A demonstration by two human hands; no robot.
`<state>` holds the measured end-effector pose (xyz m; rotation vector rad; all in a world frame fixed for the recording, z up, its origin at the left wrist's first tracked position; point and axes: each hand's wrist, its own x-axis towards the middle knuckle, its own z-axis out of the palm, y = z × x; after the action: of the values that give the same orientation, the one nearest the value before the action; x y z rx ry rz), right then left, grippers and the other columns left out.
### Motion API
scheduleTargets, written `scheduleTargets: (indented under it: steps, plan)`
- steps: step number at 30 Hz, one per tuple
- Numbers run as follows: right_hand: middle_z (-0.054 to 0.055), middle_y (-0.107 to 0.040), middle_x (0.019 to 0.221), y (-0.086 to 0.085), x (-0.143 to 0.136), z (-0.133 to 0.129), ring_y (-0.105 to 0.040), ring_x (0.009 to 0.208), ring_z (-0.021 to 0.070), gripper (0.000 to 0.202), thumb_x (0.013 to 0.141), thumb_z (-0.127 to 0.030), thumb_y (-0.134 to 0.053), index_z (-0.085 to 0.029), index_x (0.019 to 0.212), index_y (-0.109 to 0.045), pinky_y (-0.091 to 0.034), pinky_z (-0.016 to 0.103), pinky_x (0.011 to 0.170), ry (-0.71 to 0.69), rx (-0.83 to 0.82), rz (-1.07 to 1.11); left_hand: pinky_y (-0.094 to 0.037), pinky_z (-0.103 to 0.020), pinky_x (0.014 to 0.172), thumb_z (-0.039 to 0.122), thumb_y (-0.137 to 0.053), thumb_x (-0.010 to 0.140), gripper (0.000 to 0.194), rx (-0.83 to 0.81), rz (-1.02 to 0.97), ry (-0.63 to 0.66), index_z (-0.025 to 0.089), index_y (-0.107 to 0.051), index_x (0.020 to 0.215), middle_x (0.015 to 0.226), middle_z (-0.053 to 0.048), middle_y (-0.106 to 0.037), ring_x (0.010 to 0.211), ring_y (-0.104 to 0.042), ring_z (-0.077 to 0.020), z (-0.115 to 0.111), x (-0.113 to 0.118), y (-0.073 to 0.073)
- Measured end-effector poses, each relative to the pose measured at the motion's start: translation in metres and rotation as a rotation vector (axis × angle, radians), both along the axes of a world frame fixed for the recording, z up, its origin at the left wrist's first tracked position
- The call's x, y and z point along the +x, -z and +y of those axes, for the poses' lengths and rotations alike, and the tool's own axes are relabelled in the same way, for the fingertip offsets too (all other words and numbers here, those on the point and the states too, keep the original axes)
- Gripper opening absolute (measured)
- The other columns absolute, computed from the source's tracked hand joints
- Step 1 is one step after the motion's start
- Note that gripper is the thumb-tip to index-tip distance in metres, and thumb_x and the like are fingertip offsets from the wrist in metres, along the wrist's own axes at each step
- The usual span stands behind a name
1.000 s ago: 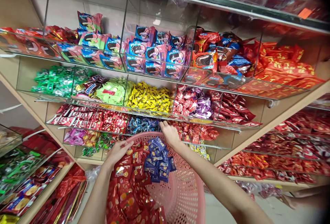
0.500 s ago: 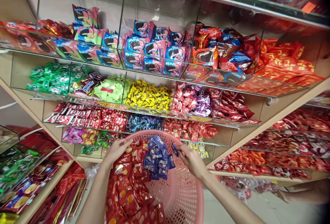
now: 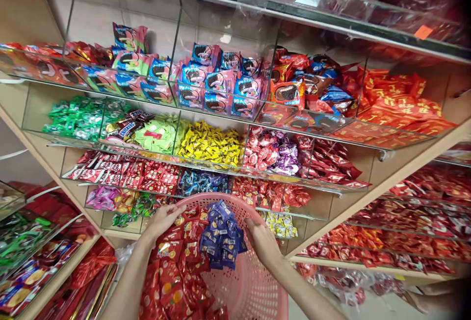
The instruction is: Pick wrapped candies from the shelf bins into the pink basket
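Looks like a sweet shop or a shop's sweets section, judging by the tiered clear-fronted shelves, split by thin transparent dividers into open compartments. Displays loose, individually wrapped goods sorted by kind, such as shiny green-wrapped sweets, small bright yellow-wrapped sweets and blue-and-pink packets printed with dark round biscuits. Continues at the right with wood-edged racks of red wrapped packets.

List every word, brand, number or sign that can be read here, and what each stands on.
"SNICKERS": on a dark candy wrapper on the shelf.
Blue-and-pink cookie packets: printing too small and blurred to quote.
Orange packets: gold characters, not clear enough to quote.
Blue packets and red packets in the pink basket: print too small to read.
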<state>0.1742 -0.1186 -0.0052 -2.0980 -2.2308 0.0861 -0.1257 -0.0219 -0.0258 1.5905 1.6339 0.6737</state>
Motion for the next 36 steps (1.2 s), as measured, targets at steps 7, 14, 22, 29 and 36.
scheduleTargets:
  steps: [7, 14, 22, 29, 36]
  plan:
    - [0.006, -0.061, 0.085, -0.010, 0.005, 0.005, -0.059, 0.073, 0.0151, 0.022, 0.090, -0.026, -0.030, -0.019, 0.089, -0.050, -0.033, 0.023, 0.057, -0.017, 0.078, 0.057, -0.027, -0.022, 0.053, 0.062, -0.047, 0.061, 0.045, 0.041, 0.018, 0.019, 0.017, -0.051, 0.058, 0.053, 0.003, -0.048, 0.054, -0.044, -0.0127, -0.001, 0.000, 0.001]
    - [0.008, -0.057, 0.094, -0.040, -0.042, 0.072, -0.056, 0.080, 0.0144, 0.026, 0.090, -0.021, -0.027, -0.017, 0.095, -0.052, -0.037, 0.023, 0.066, -0.129, 0.118, 0.021, -0.028, -0.022, 0.055, 0.065, -0.046, 0.060, 0.047, 0.027, 0.036, 0.009, 0.018, -0.053, 0.059, 0.054, 0.002, -0.050, 0.056, -0.046, -0.0142, -0.005, 0.001, -0.006]
    - [0.012, -0.054, 0.114, -0.029, -0.075, 0.162, -0.049, 0.104, 0.0167, 0.035, 0.083, -0.009, -0.034, -0.015, 0.115, -0.047, -0.034, 0.027, 0.088, -0.161, 0.068, 0.019, -0.029, -0.022, 0.055, 0.067, -0.042, 0.063, 0.050, 0.018, 0.096, 0.001, 0.018, -0.052, 0.060, 0.057, 0.002, -0.053, 0.058, -0.050, -0.0153, -0.008, 0.002, -0.010]
    - [0.013, -0.051, 0.121, -0.023, -0.087, 0.182, -0.048, 0.109, 0.0217, 0.056, 0.070, -0.020, -0.060, -0.015, 0.123, -0.042, -0.033, 0.029, 0.092, -0.138, 0.049, -0.039, -0.028, -0.022, 0.053, 0.066, -0.042, 0.063, 0.049, 0.050, 0.048, 0.019, 0.018, -0.048, 0.057, 0.056, 0.001, -0.053, 0.057, -0.048, -0.0147, -0.001, -0.002, 0.001]
    - [0.014, -0.054, 0.118, -0.026, -0.081, 0.184, -0.050, 0.108, 0.0203, 0.034, 0.086, -0.020, -0.036, -0.015, 0.117, -0.048, -0.034, 0.030, 0.092, -0.104, 0.063, -0.077, -0.028, -0.021, 0.054, 0.070, -0.038, 0.065, 0.053, 0.027, 0.102, 0.039, 0.018, -0.047, 0.060, 0.057, 0.002, -0.050, 0.059, -0.050, -0.0146, -0.001, -0.001, 0.001]
